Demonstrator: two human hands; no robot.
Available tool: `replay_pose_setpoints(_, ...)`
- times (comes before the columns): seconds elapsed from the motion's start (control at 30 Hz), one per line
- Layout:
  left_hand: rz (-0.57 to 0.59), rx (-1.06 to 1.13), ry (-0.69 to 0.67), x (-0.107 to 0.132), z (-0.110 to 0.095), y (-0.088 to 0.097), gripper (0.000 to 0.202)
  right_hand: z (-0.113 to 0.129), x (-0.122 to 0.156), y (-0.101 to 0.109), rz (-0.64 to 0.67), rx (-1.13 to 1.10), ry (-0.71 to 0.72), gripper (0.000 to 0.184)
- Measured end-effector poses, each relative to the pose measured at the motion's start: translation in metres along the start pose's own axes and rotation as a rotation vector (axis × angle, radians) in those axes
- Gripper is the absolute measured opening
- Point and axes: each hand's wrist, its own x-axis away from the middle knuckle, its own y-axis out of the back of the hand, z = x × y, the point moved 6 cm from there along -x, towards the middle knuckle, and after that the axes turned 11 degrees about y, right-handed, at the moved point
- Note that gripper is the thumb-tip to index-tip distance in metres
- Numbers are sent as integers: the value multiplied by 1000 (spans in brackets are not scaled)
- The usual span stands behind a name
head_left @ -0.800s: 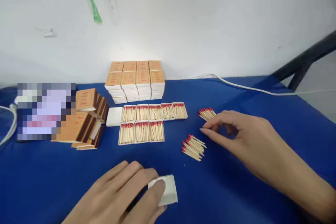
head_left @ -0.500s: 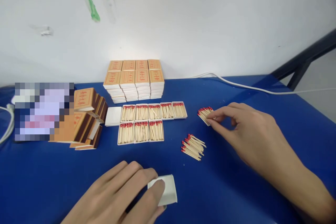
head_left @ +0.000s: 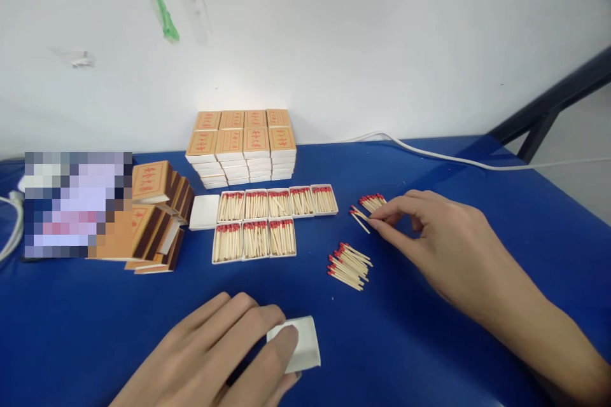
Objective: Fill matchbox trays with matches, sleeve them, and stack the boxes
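Observation:
My left hand point(head_left: 224, 350) is closed on a white matchbox tray point(head_left: 305, 343) near the front of the blue table, its thumb pressed inside. No matches show in the visible part of that tray. My right hand point(head_left: 429, 235) pinches a match point(head_left: 361, 212) between thumb and index finger; a second loose match point(head_left: 359, 221) lies beside it. Just behind the fingertips is a small pile of red-headed matches point(head_left: 372, 202), partly covered by the hand. A larger pile of matches point(head_left: 351, 265) lies between my two hands.
Two rows of trays filled with matches point(head_left: 256, 239) lie mid-table, with a bare white tray point(head_left: 204, 211) at the left end. Behind them matchboxes point(head_left: 229, 143) are stacked against the wall. Orange matchbox sleeves point(head_left: 151, 182) and a blurred screen point(head_left: 81, 203) are at left; a white cable point(head_left: 429, 156) runs behind.
My right hand has shifted slightly left and towards me, drawing a match away from the small pile. The left hand keeps hold of the tray.

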Motion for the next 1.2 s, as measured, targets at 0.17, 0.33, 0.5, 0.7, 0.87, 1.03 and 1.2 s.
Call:
replay_pose_setpoints(0.17, 9, 14, -9, -1, -1, -1, 29, 5, -2, -2, 8, -17, -15, 15)
replay_pose_setpoints(0.33, -14, 12, 4, 0, -2, -2, 28, 2, -1, 1, 70, -109, 16, 8)
replay_pose_setpoints(0.5, -4, 3, -5, -1, -3, -1, 28, 9, 1, 2, 174, -194, 60, 11)
replay_pose_setpoints(0.7, -18, 8, -5, 1, -2, 2, 30, 20, 2, 1, 245, -270, 80, 11)
replay_pose_setpoints(0.87, 17, 24, -4, -1, -3, 1, 27, 27, 1, 10, 151, -246, 60, 22)
replay_pose_setpoints(1.03, -4, 16, -12, -4, -1, 4, 27, 51, 25, 1, -30, 21, 63, 57)
replay_pose_setpoints(1.2, -12, 11, -13, -6, -3, 6, 29, 72, 51, -15, -91, -24, 5, 37)
